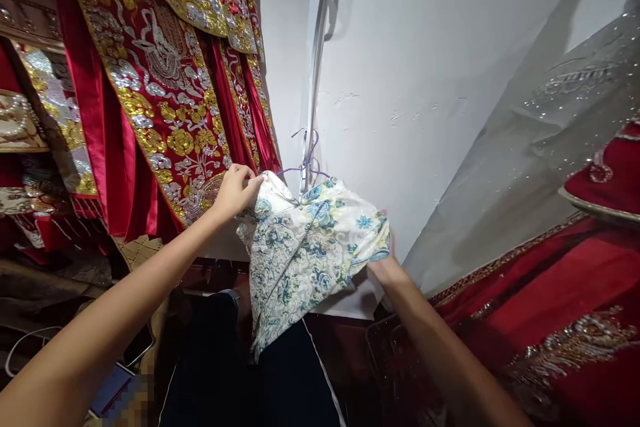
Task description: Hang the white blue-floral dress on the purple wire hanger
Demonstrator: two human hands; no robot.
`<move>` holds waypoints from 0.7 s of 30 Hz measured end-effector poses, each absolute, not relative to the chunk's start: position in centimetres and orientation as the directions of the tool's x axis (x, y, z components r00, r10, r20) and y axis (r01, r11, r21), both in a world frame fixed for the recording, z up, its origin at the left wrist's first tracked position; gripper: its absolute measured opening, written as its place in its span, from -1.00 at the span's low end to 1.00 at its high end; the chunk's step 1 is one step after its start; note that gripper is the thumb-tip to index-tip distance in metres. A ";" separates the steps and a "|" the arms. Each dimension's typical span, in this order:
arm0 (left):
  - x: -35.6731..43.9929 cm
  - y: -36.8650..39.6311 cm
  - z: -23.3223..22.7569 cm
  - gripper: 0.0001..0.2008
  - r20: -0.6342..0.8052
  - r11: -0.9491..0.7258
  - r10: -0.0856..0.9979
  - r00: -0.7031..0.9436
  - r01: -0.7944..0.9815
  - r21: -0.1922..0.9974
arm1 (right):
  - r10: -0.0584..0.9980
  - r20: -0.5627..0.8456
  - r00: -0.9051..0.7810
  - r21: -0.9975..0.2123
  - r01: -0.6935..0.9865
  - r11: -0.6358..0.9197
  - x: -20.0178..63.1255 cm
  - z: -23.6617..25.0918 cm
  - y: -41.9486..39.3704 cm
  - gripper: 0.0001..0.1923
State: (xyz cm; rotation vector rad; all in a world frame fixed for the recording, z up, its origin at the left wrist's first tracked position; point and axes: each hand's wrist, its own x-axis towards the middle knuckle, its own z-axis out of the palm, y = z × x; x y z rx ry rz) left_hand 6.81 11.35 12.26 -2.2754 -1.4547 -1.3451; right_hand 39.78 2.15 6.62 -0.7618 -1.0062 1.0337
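Observation:
A white dress with blue and yellow flowers [305, 247] hangs on a purple wire hanger [307, 159] in front of a white wall. My left hand [235, 190] grips the dress at its left shoulder. My right hand [387, 268] holds the dress at its right sleeve edge, partly hidden behind the cloth. The lower part of the dress droops down between my arms.
Red garments with gold and silver embroidery [160, 87] hang at the left. A red embroidered gown under a sheer beaded veil [575, 213] fills the right. A metal rail [317, 60] runs up the wall. A phone [113, 387] and a white cable lie at the lower left.

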 end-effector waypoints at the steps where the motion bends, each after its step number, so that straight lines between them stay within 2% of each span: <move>1: 6.9 11.0 12.3 -0.68 0.722 -0.525 0.673 0.159 0.791 0.315 | 0.945 0.284 0.161 -0.883 -0.340 0.323 40.3 6.8 2.2 -0.46; 4: 8.1 10.3 13.3 -0.58 0.699 -0.490 0.693 0.177 0.827 0.276 | 0.968 0.240 0.078 -0.925 -0.283 0.252 41.5 8.5 1.6 -0.46; 6: 9.4 10.0 14.7 -0.54 0.697 -0.507 0.689 0.198 0.819 0.268 | 0.962 0.263 0.077 -0.938 -0.212 0.273 41.8 10.0 0.9 -0.52; 10: 12.1 9.4 17.7 -0.57 0.737 -0.617 0.618 0.272 0.750 0.240 | 0.918 0.339 0.207 -0.907 -0.187 0.377 40.3 11.2 -0.9 -0.49; 14: 13.4 7.1 18.8 -0.59 0.777 -0.666 0.562 0.283 0.713 0.222 | 0.912 0.253 0.322 -0.931 -0.176 0.320 37.5 8.2 -5.1 -0.30; 15: 13.5 6.4 18.7 -0.57 0.757 -0.687 0.573 0.313 0.687 0.237 | 0.937 0.236 0.258 -0.951 -0.137 0.277 36.9 7.4 -6.5 -0.27; 17: 13.3 5.0 18.3 -0.52 0.669 -0.710 0.635 0.387 0.634 0.307 | 0.967 0.251 -0.047 -0.968 0.021 0.252 35.7 6.5 -9.3 -0.24; 19: 12.8 3.7 17.7 -0.47 0.564 -0.684 0.709 0.425 0.610 0.400 | 0.862 0.263 -0.434 -0.922 0.152 0.357 34.9 6.8 -11.1 -0.19; 21: 12.0 2.5 17.0 -0.45 0.486 -0.655 0.752 0.445 0.583 0.480 | 0.683 0.213 -0.699 -0.857 0.201 0.474 34.5 7.9 -11.4 -0.19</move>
